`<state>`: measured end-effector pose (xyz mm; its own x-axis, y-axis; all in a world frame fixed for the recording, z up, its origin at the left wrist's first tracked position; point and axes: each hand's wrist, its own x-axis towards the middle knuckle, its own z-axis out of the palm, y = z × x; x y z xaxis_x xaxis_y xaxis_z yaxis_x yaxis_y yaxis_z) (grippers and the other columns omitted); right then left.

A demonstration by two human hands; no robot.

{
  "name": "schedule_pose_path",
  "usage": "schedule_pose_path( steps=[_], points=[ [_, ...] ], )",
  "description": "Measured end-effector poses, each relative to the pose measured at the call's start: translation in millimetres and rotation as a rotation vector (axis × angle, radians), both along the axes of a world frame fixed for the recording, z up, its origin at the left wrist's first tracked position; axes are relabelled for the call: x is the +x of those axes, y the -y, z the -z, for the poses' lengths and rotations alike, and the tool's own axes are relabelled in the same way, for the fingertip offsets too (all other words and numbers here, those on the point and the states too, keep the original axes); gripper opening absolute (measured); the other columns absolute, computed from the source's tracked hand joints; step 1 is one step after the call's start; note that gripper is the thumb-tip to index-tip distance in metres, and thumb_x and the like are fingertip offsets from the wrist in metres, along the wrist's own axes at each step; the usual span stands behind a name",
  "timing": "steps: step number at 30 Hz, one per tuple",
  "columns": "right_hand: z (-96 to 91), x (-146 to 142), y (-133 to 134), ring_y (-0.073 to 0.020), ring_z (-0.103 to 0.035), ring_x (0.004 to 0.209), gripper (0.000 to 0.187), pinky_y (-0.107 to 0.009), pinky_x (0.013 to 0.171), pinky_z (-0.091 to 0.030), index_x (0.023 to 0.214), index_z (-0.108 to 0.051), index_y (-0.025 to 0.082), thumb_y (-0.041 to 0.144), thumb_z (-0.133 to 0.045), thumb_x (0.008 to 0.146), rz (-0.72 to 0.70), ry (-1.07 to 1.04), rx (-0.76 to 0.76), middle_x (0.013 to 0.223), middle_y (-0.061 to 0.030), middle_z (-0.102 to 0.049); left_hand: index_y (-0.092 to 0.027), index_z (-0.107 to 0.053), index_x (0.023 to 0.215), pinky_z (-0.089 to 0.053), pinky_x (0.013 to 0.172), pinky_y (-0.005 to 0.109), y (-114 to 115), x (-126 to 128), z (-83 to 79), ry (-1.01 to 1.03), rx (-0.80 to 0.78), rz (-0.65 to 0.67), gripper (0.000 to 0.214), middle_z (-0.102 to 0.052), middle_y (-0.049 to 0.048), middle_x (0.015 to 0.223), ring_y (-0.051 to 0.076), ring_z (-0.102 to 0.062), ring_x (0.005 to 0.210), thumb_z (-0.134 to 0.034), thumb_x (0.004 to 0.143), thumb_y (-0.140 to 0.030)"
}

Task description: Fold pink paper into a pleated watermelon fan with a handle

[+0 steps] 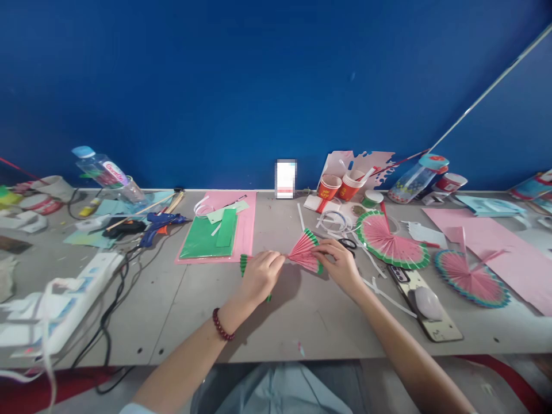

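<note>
A pleated paper fan (302,253), pink with green edges, is pinched at its middle and spreads out to both sides like a bow. My left hand (264,271) is closed around the left half near the centre, hiding most of it; green tips show past the fingers. My right hand (336,260) pinches the right half near its green outer edge. Just right of my right hand lie black-handled scissors (348,246) and a finished-looking pink and green paper fan (390,241).
A green paper pack (207,238) lies on pink paper at left, near a blue glue gun (160,225) and a white power strip (81,296) with cables. Red paper cups (330,187) stand at the back. At right are a phone (425,305) and another round fan (470,279).
</note>
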<state>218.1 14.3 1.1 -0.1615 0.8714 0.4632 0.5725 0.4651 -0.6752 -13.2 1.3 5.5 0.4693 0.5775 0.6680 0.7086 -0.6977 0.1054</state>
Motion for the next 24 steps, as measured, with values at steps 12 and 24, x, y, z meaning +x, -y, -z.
schedule_pose_path(
  steps=[12, 24],
  points=[
    [-7.5, -4, 7, -0.0191, -0.055, 0.099, 0.040, -0.030, 0.071, -0.051, 0.118, -0.048, 0.027, 0.041, -0.059, 0.082, -0.012, -0.379, -0.133, 0.125, -0.0103, -0.047, -0.018, -0.062, 0.083, -0.046, 0.063, 0.025, -7, -3, -2.6, 0.186, -0.108, -0.050, 0.017, -0.067, 0.0034, 0.077, 0.014, -0.061, 0.070, -0.047, 0.089, -0.016],
    [-12.2, -46, 20, -0.0104, -0.054, 0.057, 0.039, -0.023, 0.050, -0.044, 0.097, -0.065, 0.018, 0.040, -0.073, 0.067, -0.256, -0.542, -0.773, 0.075, -0.0011, -0.064, -0.020, -0.067, 0.088, -0.052, 0.070, 0.027, 0, 5, -14.2, 0.689, -0.546, -0.005, 0.012, -0.070, 0.0035, 0.082, 0.015, -0.065, 0.075, -0.058, 0.083, -0.026]
  ],
)
